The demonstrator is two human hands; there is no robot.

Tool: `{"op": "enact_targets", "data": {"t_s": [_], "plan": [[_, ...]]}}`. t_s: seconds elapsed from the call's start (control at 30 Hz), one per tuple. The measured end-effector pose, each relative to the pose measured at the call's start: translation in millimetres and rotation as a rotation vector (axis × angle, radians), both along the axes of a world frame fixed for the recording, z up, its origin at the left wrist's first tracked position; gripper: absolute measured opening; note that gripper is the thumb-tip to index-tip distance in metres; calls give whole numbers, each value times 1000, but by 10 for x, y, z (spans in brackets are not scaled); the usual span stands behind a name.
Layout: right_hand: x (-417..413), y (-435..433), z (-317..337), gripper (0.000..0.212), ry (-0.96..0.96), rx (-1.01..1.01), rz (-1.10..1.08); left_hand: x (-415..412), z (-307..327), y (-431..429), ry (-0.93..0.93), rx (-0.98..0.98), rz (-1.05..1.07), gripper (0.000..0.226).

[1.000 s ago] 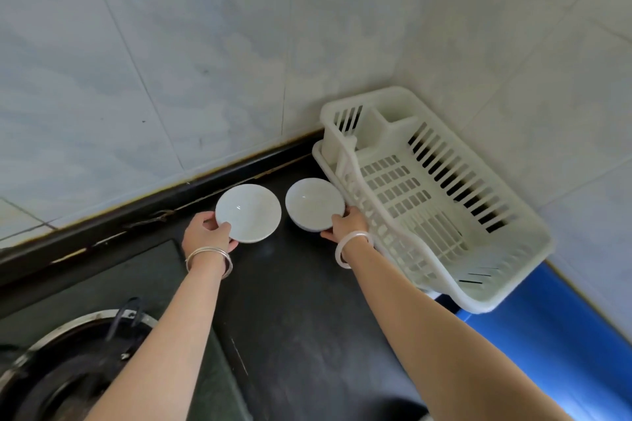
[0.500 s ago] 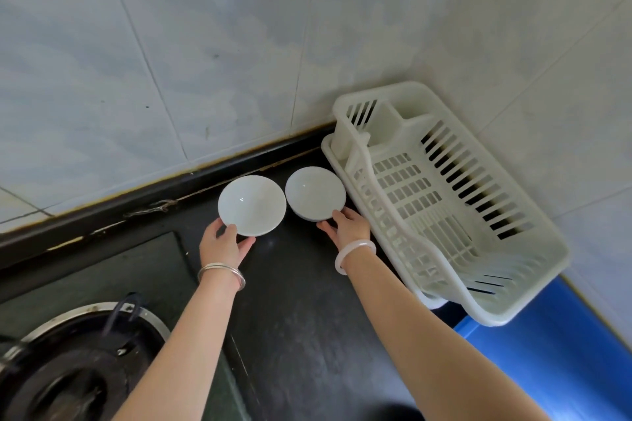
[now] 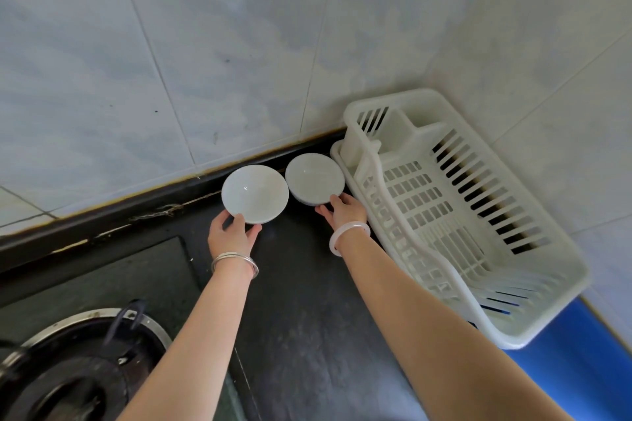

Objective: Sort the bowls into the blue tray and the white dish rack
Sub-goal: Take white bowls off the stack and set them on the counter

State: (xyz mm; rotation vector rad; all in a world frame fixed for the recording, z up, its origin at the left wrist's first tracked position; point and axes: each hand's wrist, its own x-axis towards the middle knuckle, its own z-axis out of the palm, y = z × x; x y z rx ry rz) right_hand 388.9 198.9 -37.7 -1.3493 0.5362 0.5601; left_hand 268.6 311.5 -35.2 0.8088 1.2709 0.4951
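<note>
Two white bowls are side by side near the back wall on the dark counter. My left hand [image 3: 232,232] grips the near rim of the left bowl [image 3: 254,193], thumb over the edge. My right hand [image 3: 343,210] holds the near rim of the right bowl [image 3: 314,178], whose underside looks grey. The white dish rack [image 3: 526,335] stands empty in the corner, just right of the right bowl. Part of the blue tray [image 3: 581,369] shows under and beyond the rack's near end.
A gas burner [image 3: 68,369] with a metal ring sits at the lower left on a dark hob. Tiled walls close in the back and right side. The black counter [image 3: 301,318] runs between my arms.
Both hands have slid round to the near rims of the bowls. The bowls sit closer to the back wall and look tilted toward me.
</note>
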Motion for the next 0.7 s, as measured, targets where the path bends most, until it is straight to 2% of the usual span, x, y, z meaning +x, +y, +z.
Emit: {"op": "enact_targets", "data": {"t_s": [0.33, 0.5, 0.7], "plan": [[61, 96, 31, 33, -28, 15, 25, 27, -61, -4, 30, 26, 16, 34], [64, 70, 53, 37, -9, -3, 96, 40, -54, -15, -42, -35, 78, 30], [-29, -78, 220, 45, 4, -53, 272, -73, -93, -95, -1, 120, -43, 38]]}}
